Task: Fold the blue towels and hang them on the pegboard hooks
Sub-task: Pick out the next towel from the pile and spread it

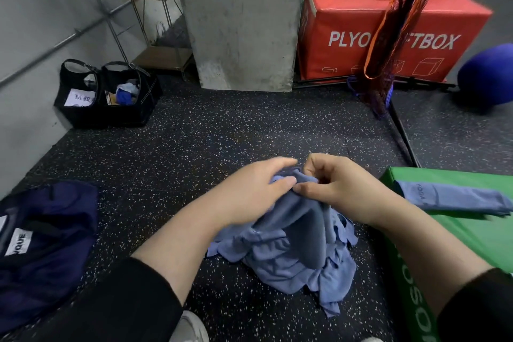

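A crumpled pile of blue towels (291, 255) lies on the speckled black floor in front of me. My left hand (249, 191) and my right hand (338, 189) meet above the pile and both pinch the top edge of one blue towel (305, 219), lifting it from the heap. A folded blue towel (449, 198) marked YOGA lies flat on the green box (472, 239) at my right. No pegboard is in view.
A dark navy bag (41, 244) lies at the left. Two black baskets (108, 94) stand by the wall, near a metal shelf rack (150, 22). Behind are a concrete pillar (241, 22), a red plyo box (388, 33), hanging straps (394, 36) and a blue ball (488, 75).
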Available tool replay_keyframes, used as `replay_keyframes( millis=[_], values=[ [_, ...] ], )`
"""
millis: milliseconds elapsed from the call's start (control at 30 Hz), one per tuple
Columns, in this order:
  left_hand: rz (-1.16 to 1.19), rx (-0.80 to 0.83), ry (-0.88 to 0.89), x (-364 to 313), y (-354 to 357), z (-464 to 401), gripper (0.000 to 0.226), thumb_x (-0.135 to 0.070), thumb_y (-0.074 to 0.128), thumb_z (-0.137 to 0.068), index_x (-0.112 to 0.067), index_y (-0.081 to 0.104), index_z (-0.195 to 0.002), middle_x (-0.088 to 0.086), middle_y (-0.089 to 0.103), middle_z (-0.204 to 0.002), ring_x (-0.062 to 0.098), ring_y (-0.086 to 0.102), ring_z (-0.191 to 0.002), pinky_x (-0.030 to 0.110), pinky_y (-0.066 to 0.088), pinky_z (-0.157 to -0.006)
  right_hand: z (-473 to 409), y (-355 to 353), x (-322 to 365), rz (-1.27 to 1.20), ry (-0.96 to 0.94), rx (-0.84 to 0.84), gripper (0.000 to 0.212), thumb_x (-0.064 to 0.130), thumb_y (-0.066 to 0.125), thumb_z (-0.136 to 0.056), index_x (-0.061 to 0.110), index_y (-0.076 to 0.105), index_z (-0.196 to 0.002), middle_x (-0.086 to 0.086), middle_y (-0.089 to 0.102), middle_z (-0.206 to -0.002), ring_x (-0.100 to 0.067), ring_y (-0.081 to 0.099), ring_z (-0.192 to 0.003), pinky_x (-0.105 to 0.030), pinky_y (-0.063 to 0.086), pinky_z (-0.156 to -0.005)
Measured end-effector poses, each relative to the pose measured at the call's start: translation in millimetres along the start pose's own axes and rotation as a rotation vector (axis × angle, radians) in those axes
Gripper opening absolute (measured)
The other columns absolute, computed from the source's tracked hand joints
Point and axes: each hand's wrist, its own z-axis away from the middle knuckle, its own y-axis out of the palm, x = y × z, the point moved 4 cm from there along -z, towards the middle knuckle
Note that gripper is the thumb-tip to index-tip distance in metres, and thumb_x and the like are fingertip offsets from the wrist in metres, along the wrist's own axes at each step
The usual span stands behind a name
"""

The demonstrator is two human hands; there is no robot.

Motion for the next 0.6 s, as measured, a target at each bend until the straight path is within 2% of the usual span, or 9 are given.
replay_keyframes(
  millis=[133,233,267,333,367,400,467,533,600],
  values=[
    [0.055,0.021,0.023,4.2,3.2,-4.2,0.027,-0.031,0.055,-0.102,-0.028,0.067,-0.126,-0.013,0.072,-0.119,0.004,0.063,-0.113,0.040,0.046,-0.105,0.4,1.9,-4.5,0.013,0.004,0.038,0.028,0.020,0.079,-0.086,0.018,0.054,-0.074,0.008,0.048,-0.063,-0.011,0.041,-0.062,-0.032,0.035,-0.059],
    [0.080,0.062,0.000,1.9,4.9,-3.7,0.038,-0.034,0.052,-0.103,-0.032,0.057,-0.141,-0.012,0.063,-0.137,0.003,0.055,-0.129,0.038,0.041,-0.114,0.2,2.8,-5.1,0.006,-0.005,0.037,0.030,0.019,0.081,-0.084,0.017,0.053,-0.073,0.005,0.046,-0.064,-0.012,0.038,-0.062,-0.032,0.032,-0.059],
    [0.092,0.091,0.004,2.0,7.0,-3.9,0.037,-0.035,0.050,-0.103,-0.031,0.059,-0.138,-0.011,0.065,-0.135,0.005,0.056,-0.128,0.039,0.041,-0.114,0.5,2.3,-3.5,0.015,-0.006,0.030,0.029,0.020,0.083,-0.082,0.016,0.055,-0.074,0.004,0.047,-0.065,-0.012,0.039,-0.063,-0.032,0.032,-0.059],
    [0.099,0.120,0.008,1.6,8.4,-1.6,0.036,-0.043,0.046,-0.097,-0.025,0.069,-0.119,-0.002,0.073,-0.116,0.014,0.065,-0.114,0.048,0.047,-0.105,0.9,1.3,-0.1,0.064,-0.008,0.015,0.027,0.023,0.084,-0.080,0.018,0.058,-0.075,0.004,0.050,-0.065,-0.010,0.040,-0.062,-0.030,0.032,-0.058],
    [0.094,0.118,0.006,2.4,8.3,-0.9,0.037,-0.046,0.045,-0.094,-0.021,0.069,-0.108,0.004,0.074,-0.103,0.017,0.067,-0.100,0.050,0.051,-0.097,1.6,1.0,1.3,0.093,-0.005,0.005,0.027,0.024,0.085,-0.079,0.019,0.059,-0.075,0.005,0.051,-0.064,-0.008,0.041,-0.061,-0.029,0.032,-0.057],
    [0.085,0.109,0.005,3.4,8.1,-1.3,0.035,-0.046,0.047,-0.094,-0.018,0.068,-0.098,0.007,0.070,-0.088,0.015,0.061,-0.083,0.047,0.053,-0.086,2.3,0.8,2.4,0.130,0.002,-0.010,0.026,0.025,0.085,-0.079,0.019,0.060,-0.074,0.007,0.051,-0.063,-0.007,0.041,-0.059,-0.026,0.032,-0.056],
    [0.021,0.075,-0.003,3.2,4.9,-1.9,0.026,-0.037,0.051,-0.101,-0.021,0.062,-0.085,-0.005,0.052,-0.067,0.009,0.044,-0.066,0.035,0.040,-0.063,2.3,0.9,4.1,0.175,0.008,-0.050,0.025,0.026,0.084,-0.080,0.020,0.060,-0.075,0.012,0.051,-0.060,-0.004,0.040,-0.057,-0.022,0.033,-0.054],
    [-0.067,-0.001,0.002,1.8,-0.9,-2.6,0.021,-0.031,0.051,-0.104,-0.026,0.059,-0.086,-0.010,0.048,-0.065,0.010,0.043,-0.065,0.032,0.035,-0.061,0.7,0.5,2.6,0.180,0.023,-0.072,0.025,0.027,0.082,-0.082,0.019,0.059,-0.077,0.011,0.050,-0.058,-0.004,0.040,-0.054,-0.021,0.032,-0.053],
    [-0.129,-0.102,0.012,3.0,-7.8,-1.9,0.018,-0.033,0.049,-0.104,-0.027,0.056,-0.088,-0.009,0.051,-0.067,0.015,0.050,-0.071,0.036,0.041,-0.068,0.0,-1.2,1.4,0.154,0.058,-0.041,0.025,0.026,0.078,-0.086,0.015,0.057,-0.076,0.008,0.052,-0.058,-0.005,0.042,-0.053,-0.023,0.034,-0.053]
  ],
)
